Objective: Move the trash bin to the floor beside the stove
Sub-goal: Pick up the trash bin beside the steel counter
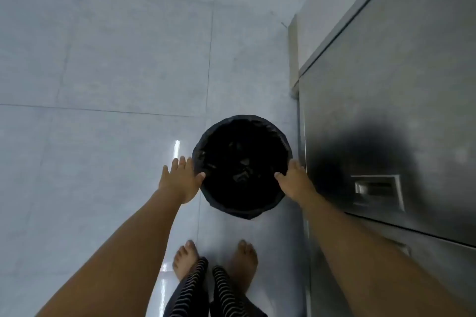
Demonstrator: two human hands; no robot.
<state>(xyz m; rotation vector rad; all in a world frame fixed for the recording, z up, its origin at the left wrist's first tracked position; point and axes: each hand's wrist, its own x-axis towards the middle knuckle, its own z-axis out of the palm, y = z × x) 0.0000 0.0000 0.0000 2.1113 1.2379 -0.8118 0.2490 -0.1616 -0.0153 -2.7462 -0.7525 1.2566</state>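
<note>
A round trash bin (242,162) lined with a black bag stands on the pale tiled floor, close to a stainless steel cabinet on its right. Its inside is dark, with some scraps at the bottom. My left hand (180,180) is at the bin's left rim, thumb on the edge and fingers spread along the outside. My right hand (296,180) grips the right rim, thumb over the edge. Both arms reach straight down from above.
A stainless steel cabinet (386,110) with a recessed handle (377,189) fills the right side. A beige wall corner (293,59) stands behind it. Grey floor tiles (103,85) spread to the left. My bare feet (216,260) stand just in front of the bin.
</note>
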